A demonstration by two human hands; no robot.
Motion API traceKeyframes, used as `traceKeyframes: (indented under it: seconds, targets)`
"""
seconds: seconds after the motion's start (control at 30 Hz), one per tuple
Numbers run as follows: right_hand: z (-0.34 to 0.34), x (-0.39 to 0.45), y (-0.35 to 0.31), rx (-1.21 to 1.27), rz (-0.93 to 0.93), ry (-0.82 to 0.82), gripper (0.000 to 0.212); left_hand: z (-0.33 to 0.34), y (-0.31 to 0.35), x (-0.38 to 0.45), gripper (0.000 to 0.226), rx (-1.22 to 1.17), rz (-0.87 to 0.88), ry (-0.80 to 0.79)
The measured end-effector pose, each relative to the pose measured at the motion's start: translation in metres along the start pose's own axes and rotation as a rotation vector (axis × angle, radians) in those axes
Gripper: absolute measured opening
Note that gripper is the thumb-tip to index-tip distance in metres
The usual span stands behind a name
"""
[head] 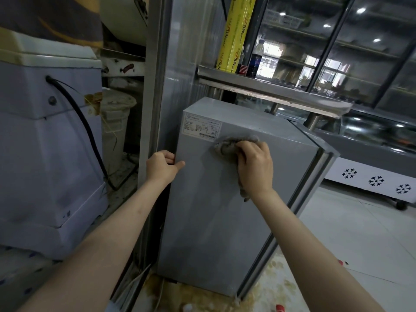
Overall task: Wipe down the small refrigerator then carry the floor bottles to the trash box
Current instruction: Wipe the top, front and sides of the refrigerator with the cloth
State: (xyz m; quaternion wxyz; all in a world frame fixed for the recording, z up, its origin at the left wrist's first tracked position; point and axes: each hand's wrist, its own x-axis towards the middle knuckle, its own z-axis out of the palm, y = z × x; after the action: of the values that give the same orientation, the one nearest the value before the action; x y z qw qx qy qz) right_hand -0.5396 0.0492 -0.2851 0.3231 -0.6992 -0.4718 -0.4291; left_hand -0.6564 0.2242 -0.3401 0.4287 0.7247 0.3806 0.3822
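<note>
At the far left of the frame a pale lavender plastic appliance with a cream lid (45,140) is standing, with a black cable (90,136) trailing down its side, and just right of it a dirty white bucket (116,122) is sitting in the gap behind a grey metal post (153,91).

Left of centre, the left hand (163,168) is gripping the rear vertical edge of the small grey metal refrigerator (213,210), fingers hooked round the corner and thumb lying along the side panel, apparently bracing the cabinet.

In the middle of the frame the right hand (254,167) is curling round a crumpled grey-brown cloth (227,146) and pressing it against the upper side panel, just right of the white rating label (201,127).

Above, at upper centre, a yellow roll of cling wrap (236,34) and a dark cola bottle (255,57) are standing on a steel shelf (270,91).

At the bottom right, something red (281,308) is lying on the stained floor (360,233); it could be one of the floor bottles, but I cannot tell. The trash box is not showing.

To wipe well, I would judge it best to keep the cloth flat under the palm, work in overlapping strokes from the top edge downward, go lightly round the label, and keep the left hand steadying the cabinet so that it is not rocking.
</note>
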Motion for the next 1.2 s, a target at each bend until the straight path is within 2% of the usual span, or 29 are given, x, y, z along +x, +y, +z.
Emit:
traceKeyframes:
  seconds: [0.1,0.2,0.4,0.47,0.57,0.73,0.9,0.97,1.2]
  targets:
    - [0.004,-0.027,0.009,-0.041,-0.043,-0.097,0.017,0.0,0.001,0.0,0.035,0.008,0.005,0.0]
    - [0.003,-0.034,0.011,-0.049,-0.009,-0.173,0.016,-0.001,0.001,0.0,0.035,0.018,0.009,-0.008]
    - [-0.018,0.007,0.009,-0.003,0.092,-0.042,0.014,-0.001,0.002,0.0,0.032,0.02,-0.002,-0.006]
    - [-0.019,0.01,0.011,-0.014,0.066,-0.028,0.013,-0.001,0.002,0.0,0.032,0.019,-0.004,-0.004]
    - [-0.014,-0.007,0.014,-0.05,-0.003,-0.053,0.013,-0.001,0.002,-0.001,0.033,0.013,-0.009,-0.002]
    - [-0.009,-0.028,0.015,-0.071,-0.013,-0.168,0.012,-0.002,0.005,-0.003,0.032,0.014,-0.013,-0.001]
    - [-0.023,-0.003,0.018,-0.004,0.078,0.0,0.016,-0.001,0.006,-0.002,0.033,0.025,-0.011,-0.001]
    - [-0.022,-0.003,0.02,-0.003,0.061,0.018,0.016,-0.001,0.005,-0.002,0.032,0.022,-0.011,0.002]
    - [-0.015,-0.031,0.022,-0.066,-0.002,-0.145,0.017,-0.001,0.005,-0.002,0.032,0.013,-0.016,-0.001]
